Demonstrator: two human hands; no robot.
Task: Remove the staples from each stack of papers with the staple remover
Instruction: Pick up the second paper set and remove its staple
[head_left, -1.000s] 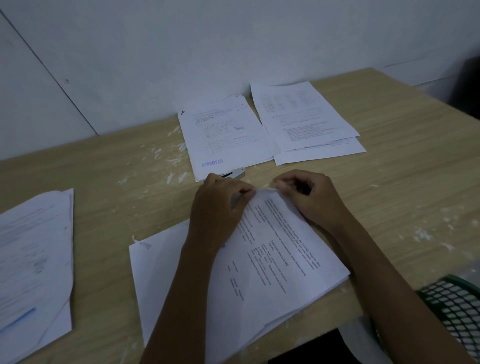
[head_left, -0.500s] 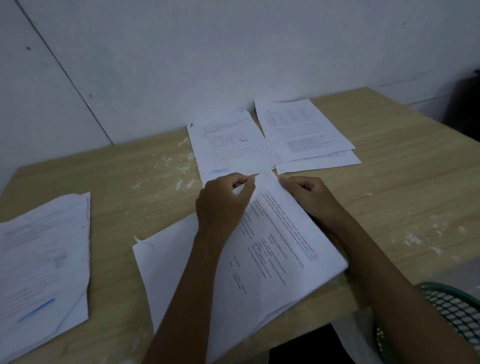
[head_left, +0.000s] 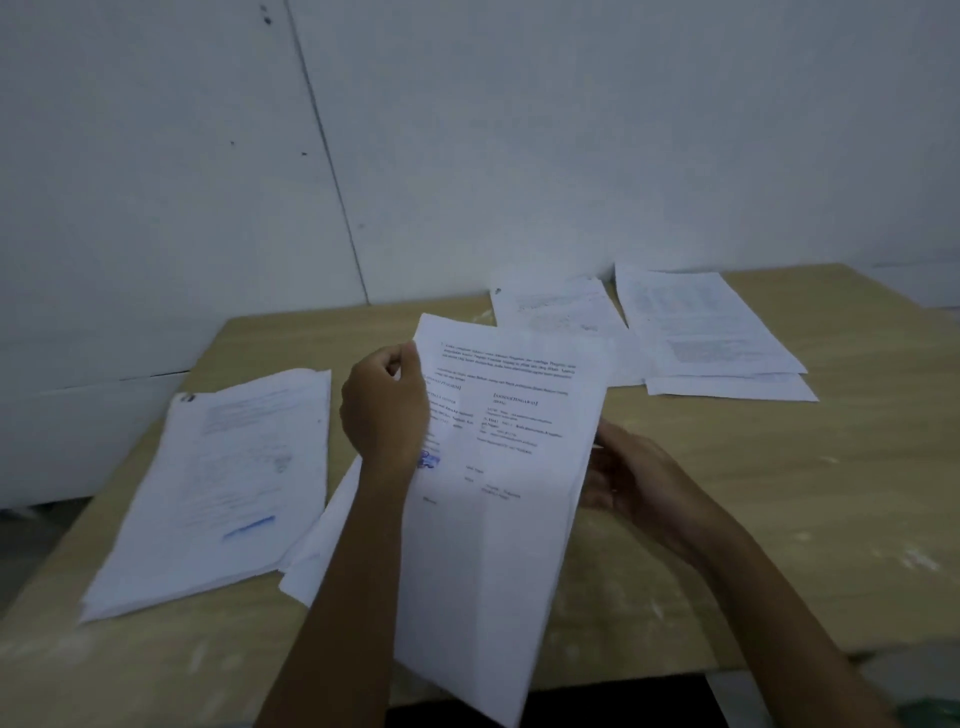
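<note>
left hand (head_left: 382, 410) pinches top left edge of printed sheets (head_left: 498, 483), lifted above wooden table (head_left: 779, 493). right hand (head_left: 631, 480) grips their right edge, fingers curled behind. staple remover not visible.

Bare counter (head_left: 779, 493) lies open to the right, wide room there for a hand to pass. On the left, a paper pile (head_left: 218, 483) fills the near side. Two more stacks (head_left: 701, 327) crowd the far edge against the wall (head_left: 519, 130). The lifted sheet (head_left: 498, 467) blocks the middle.
</note>
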